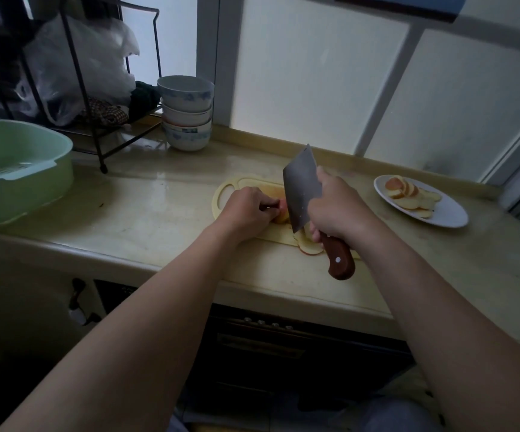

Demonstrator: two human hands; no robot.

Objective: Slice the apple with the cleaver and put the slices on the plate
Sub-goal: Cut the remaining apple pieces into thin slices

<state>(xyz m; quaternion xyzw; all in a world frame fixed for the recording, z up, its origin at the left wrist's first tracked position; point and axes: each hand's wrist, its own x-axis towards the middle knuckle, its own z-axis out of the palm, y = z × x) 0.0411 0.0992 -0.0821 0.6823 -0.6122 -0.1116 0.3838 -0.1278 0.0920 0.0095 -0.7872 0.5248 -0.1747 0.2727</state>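
Task partly done. My left grip (246, 210) pinches the remaining apple (282, 213) on the board (240, 182); my right grip (336, 210) wraps the cleaver (299, 188) handle. Some slices (408, 194) lie on the plate (452, 215) at right; more await transfer near the blade.

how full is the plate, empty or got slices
Partly filled: the plate holds apple slices on its left side; its right side is bare.
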